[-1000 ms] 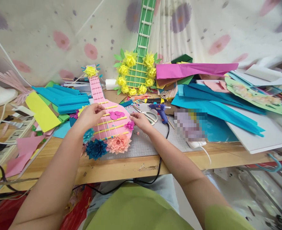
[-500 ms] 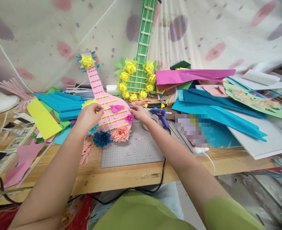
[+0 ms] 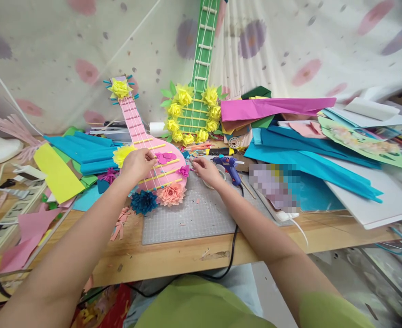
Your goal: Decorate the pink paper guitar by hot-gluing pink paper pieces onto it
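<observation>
A pink paper guitar [image 3: 172,150] leans upright on the bench, with white strings, yellow crossbars and paper flowers. My left hand [image 3: 137,166] is over its body by the strings, fingertips pinched; whatever they hold is hidden. A magenta paper flower [image 3: 166,158] sits just right of those fingertips. Beyond the guitar's right edge is my right hand [image 3: 208,172], fingers apart, holding nothing that I can see. A small magenta flower [image 3: 184,171] lies between it and the strings. Along the guitar's lower edge are a dark blue flower [image 3: 144,202] and a peach flower [image 3: 171,194].
Behind stands a green paper guitar [image 3: 201,105] ringed with yellow roses. A blue glue gun [image 3: 230,168] rests right of my right hand, near a grey cutting mat [image 3: 194,218]. Blue paper [image 3: 310,150] is piled at right; a power strip [image 3: 2,232] lies at left.
My right hand has drawn away from the guitar's right edge, and its fingers have parted. My left hand has shifted slightly right across the strings. The view has moved a little.
</observation>
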`<act>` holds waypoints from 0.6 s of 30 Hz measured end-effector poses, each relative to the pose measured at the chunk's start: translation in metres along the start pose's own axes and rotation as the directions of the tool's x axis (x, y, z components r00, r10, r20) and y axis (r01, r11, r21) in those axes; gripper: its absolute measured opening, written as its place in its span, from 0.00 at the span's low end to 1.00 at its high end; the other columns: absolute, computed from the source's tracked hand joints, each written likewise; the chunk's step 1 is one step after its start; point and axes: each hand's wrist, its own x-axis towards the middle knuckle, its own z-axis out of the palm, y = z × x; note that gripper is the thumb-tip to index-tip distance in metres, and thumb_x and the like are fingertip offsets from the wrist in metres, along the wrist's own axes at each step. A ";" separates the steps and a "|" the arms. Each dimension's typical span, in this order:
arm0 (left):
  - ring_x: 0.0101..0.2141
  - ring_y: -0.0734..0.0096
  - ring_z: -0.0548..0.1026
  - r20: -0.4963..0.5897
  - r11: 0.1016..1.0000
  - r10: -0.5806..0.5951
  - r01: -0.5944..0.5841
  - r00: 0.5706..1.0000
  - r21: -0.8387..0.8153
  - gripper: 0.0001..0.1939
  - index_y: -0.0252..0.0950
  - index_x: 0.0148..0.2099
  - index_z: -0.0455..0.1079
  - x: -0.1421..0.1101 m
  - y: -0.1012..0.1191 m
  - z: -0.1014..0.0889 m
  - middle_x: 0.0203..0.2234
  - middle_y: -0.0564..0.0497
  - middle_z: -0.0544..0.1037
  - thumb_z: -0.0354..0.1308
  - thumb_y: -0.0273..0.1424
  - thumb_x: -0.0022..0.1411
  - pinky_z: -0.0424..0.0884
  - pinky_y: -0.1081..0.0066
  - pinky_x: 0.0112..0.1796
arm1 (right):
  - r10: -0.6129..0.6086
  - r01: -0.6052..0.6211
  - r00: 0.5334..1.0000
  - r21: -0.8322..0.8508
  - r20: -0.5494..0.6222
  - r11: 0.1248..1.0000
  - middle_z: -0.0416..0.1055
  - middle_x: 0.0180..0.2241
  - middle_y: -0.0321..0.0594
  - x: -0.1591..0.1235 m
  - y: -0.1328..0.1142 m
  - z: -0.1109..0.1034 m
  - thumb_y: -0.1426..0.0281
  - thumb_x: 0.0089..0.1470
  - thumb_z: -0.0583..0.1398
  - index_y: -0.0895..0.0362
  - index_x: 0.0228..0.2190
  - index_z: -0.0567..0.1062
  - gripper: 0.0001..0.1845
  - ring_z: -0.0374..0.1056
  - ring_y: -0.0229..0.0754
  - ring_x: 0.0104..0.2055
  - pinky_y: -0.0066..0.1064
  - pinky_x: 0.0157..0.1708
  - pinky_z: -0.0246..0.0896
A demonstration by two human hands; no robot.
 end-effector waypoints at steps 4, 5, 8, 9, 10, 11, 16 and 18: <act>0.41 0.57 0.74 -0.019 0.990 0.138 -0.138 0.990 0.015 0.06 0.39 0.32 0.72 0.001 0.005 0.007 0.35 0.47 0.79 0.62 0.34 0.51 0.67 0.63 0.44 | -0.085 0.082 0.996 -0.224 -0.003 0.971 0.71 0.27 0.36 -0.022 0.004 -0.035 0.64 0.48 0.60 0.56 0.28 0.70 0.08 0.65 0.37 0.28 0.31 0.32 0.60; 0.42 0.55 0.74 -0.022 0.985 0.172 -0.172 0.985 0.030 0.06 0.39 0.33 0.72 0.002 0.006 0.009 0.36 0.46 0.79 0.62 0.34 0.51 0.67 0.62 0.46 | -0.070 0.076 0.997 -0.226 0.037 0.971 0.69 0.24 0.34 -0.027 0.004 -0.044 0.62 0.48 0.60 0.55 0.27 0.69 0.09 0.63 0.36 0.26 0.30 0.29 0.59; 0.45 0.54 0.72 -0.024 0.973 0.221 -0.218 0.975 0.074 0.07 0.38 0.35 0.72 0.003 0.010 0.018 0.37 0.45 0.78 0.61 0.35 0.53 0.64 0.60 0.49 | 0.002 0.036 0.981 -0.191 0.192 0.981 0.65 0.19 0.32 -0.038 0.004 -0.069 0.57 0.45 0.61 0.56 0.25 0.69 0.14 0.60 0.35 0.22 0.28 0.25 0.55; 0.45 0.54 0.72 -0.023 0.973 0.216 -0.213 0.976 0.087 0.07 0.39 0.35 0.72 0.004 0.010 0.020 0.37 0.45 0.78 0.61 0.34 0.53 0.64 0.60 0.49 | 0.027 0.016 0.973 -0.179 0.230 0.984 0.65 0.18 0.31 -0.040 0.003 -0.075 0.56 0.44 0.61 0.56 0.25 0.69 0.16 0.60 0.34 0.21 0.28 0.24 0.55; 0.45 0.55 0.72 -0.019 0.974 0.206 -0.204 0.978 0.095 0.06 0.39 0.34 0.72 0.004 0.011 0.022 0.37 0.45 0.78 0.60 0.34 0.53 0.64 0.60 0.49 | 0.049 -0.005 0.966 -0.171 0.253 0.985 0.65 0.18 0.31 -0.042 0.002 -0.081 0.55 0.43 0.61 0.56 0.25 0.69 0.17 0.59 0.34 0.21 0.28 0.24 0.55; 0.45 0.55 0.72 -0.014 0.976 0.196 -0.194 0.980 0.100 0.05 0.39 0.34 0.72 0.004 0.012 0.023 0.37 0.45 0.78 0.60 0.33 0.53 0.64 0.60 0.49 | 0.067 -0.024 0.963 -0.164 0.260 0.986 0.65 0.18 0.31 -0.044 0.000 -0.085 0.54 0.43 0.61 0.56 0.24 0.69 0.18 0.59 0.33 0.20 0.28 0.24 0.55; 0.41 0.58 0.73 -0.009 0.986 0.156 -0.155 0.988 0.063 0.05 0.38 0.34 0.71 0.006 0.013 0.022 0.34 0.47 0.78 0.60 0.30 0.52 0.67 0.62 0.46 | 0.099 -0.062 0.968 -0.163 0.230 0.985 0.64 0.17 0.31 -0.048 -0.001 -0.097 0.53 0.41 0.63 0.55 0.23 0.69 0.18 0.58 0.33 0.19 0.28 0.22 0.54; 0.39 0.59 0.74 -0.013 0.989 0.143 -0.142 0.990 0.043 0.07 0.38 0.35 0.72 0.007 0.012 0.022 0.33 0.48 0.78 0.61 0.30 0.51 0.67 0.63 0.45 | 0.102 -0.064 0.970 -0.173 0.222 0.983 0.65 0.18 0.32 -0.049 0.002 -0.100 0.53 0.41 0.63 0.55 0.23 0.69 0.18 0.58 0.33 0.19 0.28 0.21 0.53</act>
